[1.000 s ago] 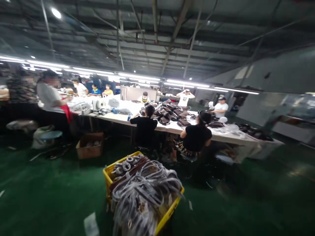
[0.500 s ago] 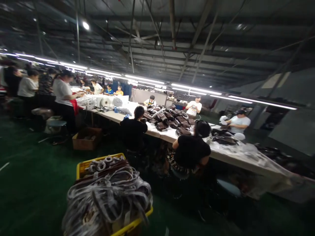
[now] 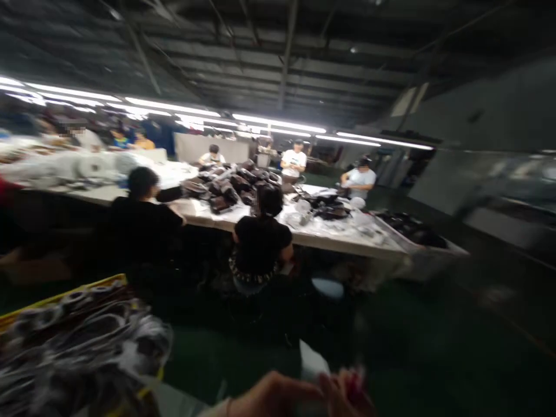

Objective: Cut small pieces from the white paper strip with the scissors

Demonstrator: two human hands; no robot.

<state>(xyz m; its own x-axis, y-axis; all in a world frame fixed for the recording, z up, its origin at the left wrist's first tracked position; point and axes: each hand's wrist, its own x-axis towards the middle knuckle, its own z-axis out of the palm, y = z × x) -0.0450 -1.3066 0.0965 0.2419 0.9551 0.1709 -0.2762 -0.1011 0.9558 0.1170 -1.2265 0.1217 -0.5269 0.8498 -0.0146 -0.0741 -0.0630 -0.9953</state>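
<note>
My left hand (image 3: 278, 394) comes in at the bottom edge, its fingers pointing right and meeting my right hand (image 3: 343, 397). Between them a small white piece, like paper or a label (image 3: 313, 362), sticks up and tilts left. Both hands look closed around its lower end, though motion smears the fingers. A pinkish-red spot (image 3: 357, 387) shows at my right fingers; I cannot make out what it is. To the left stands a yellow crate (image 3: 87, 288) heaped with plastic-wrapped straps (image 3: 91, 341).
A long table (image 3: 347, 240) crosses the view, bearing a pile of dark brown items (image 3: 234, 185). Two people in black (image 3: 263, 237) sit at its near side; others work behind it. A blue stool (image 3: 328, 288) and a bin of dark pieces (image 3: 412, 229) are at the right.
The view has swung right, so the table and the yellow crate now lie further left. My hands and the white piece have come into view at the bottom.
</note>
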